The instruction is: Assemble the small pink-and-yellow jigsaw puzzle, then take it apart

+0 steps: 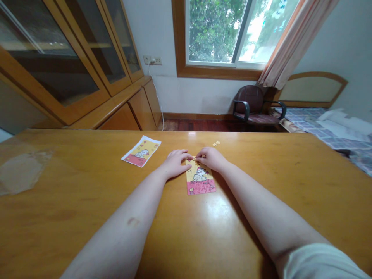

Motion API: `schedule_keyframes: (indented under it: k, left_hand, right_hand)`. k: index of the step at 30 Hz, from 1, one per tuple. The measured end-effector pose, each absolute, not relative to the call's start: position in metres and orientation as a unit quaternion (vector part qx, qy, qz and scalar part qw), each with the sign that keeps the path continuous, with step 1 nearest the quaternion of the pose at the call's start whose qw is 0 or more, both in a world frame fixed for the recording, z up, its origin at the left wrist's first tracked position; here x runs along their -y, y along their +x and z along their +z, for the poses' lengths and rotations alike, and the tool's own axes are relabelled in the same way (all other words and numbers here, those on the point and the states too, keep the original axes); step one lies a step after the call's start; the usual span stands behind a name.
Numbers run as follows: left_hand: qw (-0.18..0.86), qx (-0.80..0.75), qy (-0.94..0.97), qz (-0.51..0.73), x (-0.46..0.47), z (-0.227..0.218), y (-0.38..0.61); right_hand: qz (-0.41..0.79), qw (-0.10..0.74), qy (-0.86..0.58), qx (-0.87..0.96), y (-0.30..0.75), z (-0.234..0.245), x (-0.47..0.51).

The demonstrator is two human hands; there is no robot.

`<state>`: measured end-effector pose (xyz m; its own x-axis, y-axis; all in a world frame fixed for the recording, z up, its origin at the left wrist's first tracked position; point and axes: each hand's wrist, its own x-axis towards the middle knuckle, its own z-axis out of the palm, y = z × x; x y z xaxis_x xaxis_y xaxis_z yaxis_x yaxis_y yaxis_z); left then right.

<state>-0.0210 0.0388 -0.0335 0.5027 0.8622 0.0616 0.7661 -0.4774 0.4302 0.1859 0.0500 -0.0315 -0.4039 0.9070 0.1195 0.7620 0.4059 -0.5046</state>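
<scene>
A small jigsaw puzzle, yellow above and pink below with a white cartoon animal, lies flat on the table between my hands. My left hand rests along its upper left edge, fingers spread and thumb apart. Over the puzzle's top part, my right hand has its fingertips pinched together on what looks like a yellow puzzle piece, mostly hidden by the fingers. Two or so loose puzzle pieces lie beyond my right hand. Left of my left hand is a picture card printed with the same design.
The wooden table spreads wide around the puzzle, with its far edge just past the loose pieces. A clear plastic sheet lies at the left. Beyond stand a glass-door cabinet, an office chair and a bed.
</scene>
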Motion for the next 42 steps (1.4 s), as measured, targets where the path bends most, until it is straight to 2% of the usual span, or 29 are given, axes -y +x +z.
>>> schedule_keyframes:
  k: [9,19,27,42]
  left_hand:
    - [0.176,-0.478,0.849,0.142,-0.039,-0.035,-0.022]
    - [0.176,-0.480,0.847,0.144,-0.040,-0.035,-0.021]
    - [0.178,-0.479,0.848,0.145,-0.040,-0.035,-0.021]
    - [0.180,-0.470,0.851,0.146,-0.041,-0.037,-0.023]
  right_hand:
    - [0.180,0.219,-0.487,0.826,0.189,-0.032,-0.050]
    - [0.191,0.192,-0.464,0.843,0.189,-0.027,-0.046]
    - [0.184,0.222,-0.494,0.820,0.197,-0.029,-0.051]
    - [0.219,0.204,-0.468,0.831,0.201,-0.028,-0.053]
